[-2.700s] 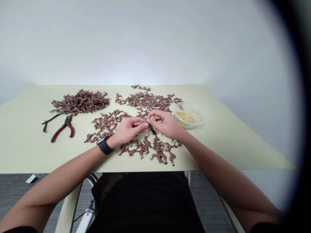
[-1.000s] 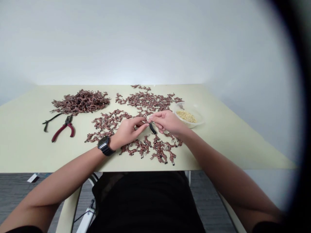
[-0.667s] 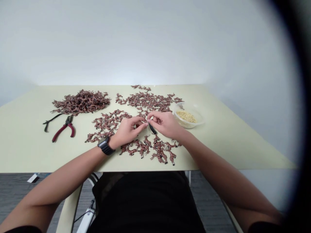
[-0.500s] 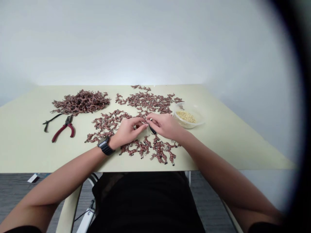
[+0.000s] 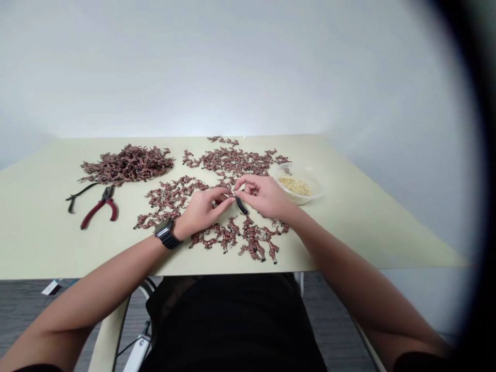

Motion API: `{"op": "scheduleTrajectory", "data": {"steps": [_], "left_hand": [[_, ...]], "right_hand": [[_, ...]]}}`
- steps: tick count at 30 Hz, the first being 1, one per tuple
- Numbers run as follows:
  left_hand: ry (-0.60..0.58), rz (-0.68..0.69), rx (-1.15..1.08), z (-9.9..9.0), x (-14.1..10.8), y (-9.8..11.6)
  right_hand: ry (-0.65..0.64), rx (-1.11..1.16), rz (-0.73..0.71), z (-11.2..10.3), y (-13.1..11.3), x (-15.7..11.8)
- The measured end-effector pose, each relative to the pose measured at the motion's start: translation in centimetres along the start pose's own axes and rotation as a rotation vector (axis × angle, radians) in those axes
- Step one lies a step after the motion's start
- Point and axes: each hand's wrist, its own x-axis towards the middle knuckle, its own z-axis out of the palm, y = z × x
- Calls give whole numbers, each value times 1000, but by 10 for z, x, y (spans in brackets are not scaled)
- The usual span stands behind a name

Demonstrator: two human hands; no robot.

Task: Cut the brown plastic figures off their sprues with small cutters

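My left hand (image 5: 204, 211) and my right hand (image 5: 265, 196) meet fingertip to fingertip over the middle of the table. The left one is closed in a pinch, with a dark watch on its wrist. On the right, thumb and forefinger come together too, with the other fingers curled. What the fingertips hold is too small to make out. Just below them shows a black curved piece (image 5: 242, 205), like a tool handle; its other end is hidden. Small brown deer-shaped figures (image 5: 253, 240) lie scattered around both hands.
Red-handled pliers (image 5: 101, 206) and a thin black tool (image 5: 79, 194) lie at left, in front of a heaped pile of brown figures (image 5: 129, 163). Beyond my hands spreads another group of figures (image 5: 236, 160). A clear plastic bowl (image 5: 315, 192) with small gold-coloured pieces stands beside my right hand.
My right fingers have lifted and shifted slightly, so more of the black curved piece shows. The left hand keeps nearly the same pose. The whole view has moved a little.
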Motion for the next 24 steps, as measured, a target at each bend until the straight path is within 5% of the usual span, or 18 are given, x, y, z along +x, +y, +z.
{"op": "scheduleTrajectory", "data": {"steps": [8, 16, 24], "left_hand": [[-57, 1, -47, -1, -1, 1], [-19, 33, 16, 1, -4, 4], [1, 0, -36, 1, -1, 1]], "right_hand": [[-24, -192, -214, 9, 4, -1], [-128, 210, 190, 1, 7, 1], [-56, 63, 12, 0, 1, -1]]}}
